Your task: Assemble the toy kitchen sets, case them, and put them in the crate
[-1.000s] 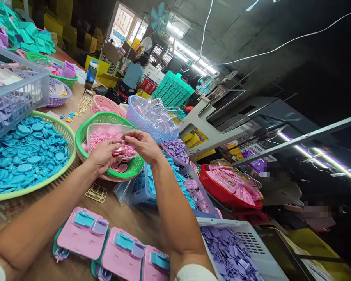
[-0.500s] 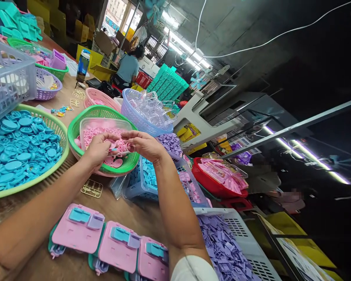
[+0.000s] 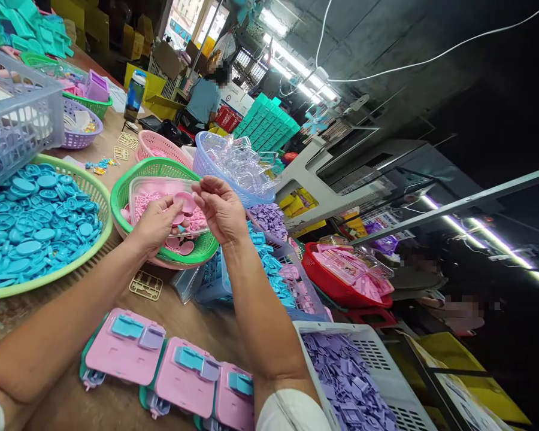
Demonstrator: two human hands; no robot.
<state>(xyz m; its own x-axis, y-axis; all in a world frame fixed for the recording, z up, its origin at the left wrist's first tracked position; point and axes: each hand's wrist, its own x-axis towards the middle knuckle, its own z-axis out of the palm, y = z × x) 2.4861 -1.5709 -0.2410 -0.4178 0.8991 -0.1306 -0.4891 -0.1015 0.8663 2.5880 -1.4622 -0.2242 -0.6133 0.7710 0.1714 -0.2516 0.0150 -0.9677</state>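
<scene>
My left hand (image 3: pixel 158 224) is closed on a pink oval plastic piece (image 3: pixel 186 202), held above a green basket (image 3: pixel 130 173). Close beside it, my right hand (image 3: pixel 224 211) is raised with thumb and fingers pinched; what lies between them, if anything, is too small to make out. Below both hands a clear tub (image 3: pixel 144 181) of small pink parts sits in the basket, with further pink oval pieces (image 3: pixel 179 245) near its front. Nearer me, several pink panels (image 3: pixel 186 380) with blue and purple fittings lie in a row on the table.
Left stands a yellow-green basket (image 3: pixel 105 209) of blue parts, under a grey crate (image 3: pixel 49 120). At right are a blue crate (image 3: pixel 213 293), a white crate (image 3: pixel 363 341) of purple parts and a red basket (image 3: pixel 314 275). A person (image 3: pixel 202 102) sits farther back.
My right hand has drawn up and away from the left, its fingers now pinched upward. The pink oval piece now shows plainly in my left hand. The view has shifted slightly.
</scene>
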